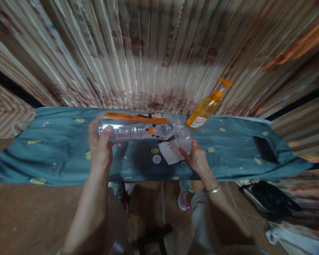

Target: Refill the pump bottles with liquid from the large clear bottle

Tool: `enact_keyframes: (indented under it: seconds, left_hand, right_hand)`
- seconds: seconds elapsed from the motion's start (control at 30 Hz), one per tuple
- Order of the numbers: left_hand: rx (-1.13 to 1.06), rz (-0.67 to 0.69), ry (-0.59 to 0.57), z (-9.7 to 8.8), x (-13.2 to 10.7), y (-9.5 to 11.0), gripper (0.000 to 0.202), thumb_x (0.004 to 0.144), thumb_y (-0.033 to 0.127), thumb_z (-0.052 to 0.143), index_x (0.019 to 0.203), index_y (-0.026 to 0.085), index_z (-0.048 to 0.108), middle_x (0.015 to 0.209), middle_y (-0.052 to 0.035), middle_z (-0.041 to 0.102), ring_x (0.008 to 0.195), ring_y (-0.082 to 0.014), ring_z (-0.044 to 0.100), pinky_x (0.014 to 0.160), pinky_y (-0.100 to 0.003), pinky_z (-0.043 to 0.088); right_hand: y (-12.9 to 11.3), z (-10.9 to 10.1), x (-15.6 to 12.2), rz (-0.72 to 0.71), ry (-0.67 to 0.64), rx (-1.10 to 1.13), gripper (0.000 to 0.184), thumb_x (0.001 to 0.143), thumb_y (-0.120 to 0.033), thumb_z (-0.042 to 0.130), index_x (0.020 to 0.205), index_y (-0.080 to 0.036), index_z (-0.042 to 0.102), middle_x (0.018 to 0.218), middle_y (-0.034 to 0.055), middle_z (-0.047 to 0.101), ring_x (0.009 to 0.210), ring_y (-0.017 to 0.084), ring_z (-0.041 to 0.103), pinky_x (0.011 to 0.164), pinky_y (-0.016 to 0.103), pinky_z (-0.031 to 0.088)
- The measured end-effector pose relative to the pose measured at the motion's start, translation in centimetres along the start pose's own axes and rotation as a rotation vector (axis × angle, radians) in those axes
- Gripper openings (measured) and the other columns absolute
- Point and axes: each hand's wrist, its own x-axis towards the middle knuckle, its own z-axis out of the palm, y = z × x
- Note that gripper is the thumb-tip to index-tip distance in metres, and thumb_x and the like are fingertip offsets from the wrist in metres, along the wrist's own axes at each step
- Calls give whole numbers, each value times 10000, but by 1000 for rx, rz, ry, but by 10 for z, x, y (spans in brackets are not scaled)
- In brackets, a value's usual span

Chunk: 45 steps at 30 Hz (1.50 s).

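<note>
Horizontally, the clear bottle (134, 128) extends rightward from the left hand (100, 142).

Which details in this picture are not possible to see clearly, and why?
In the head view:
Small print on the clear bottle: blurred and too small.
Most fingers of the left hand: hidden behind the bottle.
Where the bottle ends near the right hand: see-through plastic, blurred.
Label text on the orange pump bottle: too small.
Dark frame below: cut off by the bottom edge.

Pleated patterned curtain (149, 46) behind a teal-covered table (66, 148), brown tiled floor (37, 219), dim light
</note>
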Motion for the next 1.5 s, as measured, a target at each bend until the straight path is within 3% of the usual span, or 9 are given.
enact_keyframes:
  seconds: [0.43,1.5]
  left_hand:
    - [-12,17,-1,-2,1,-2,483,607,449,875,952,192,653,876,-14,602,538,-91,524,389,-212,469]
    - [12,20,-21,-2,0,-1,449,626,456,853,961,214,678,841,-4,589,544,-113,532,439,-284,534]
  right_hand:
    - [-2,-1,0,30,-18,-15,599,929,-457,571,1353,-46,475,958,210,752,847,309,731,719,371,555]
    - [-5,-5,0,34,-29,-13,576,947,-463,543,1344,-50,480,968,206,739,868,294,721,737,362,556]
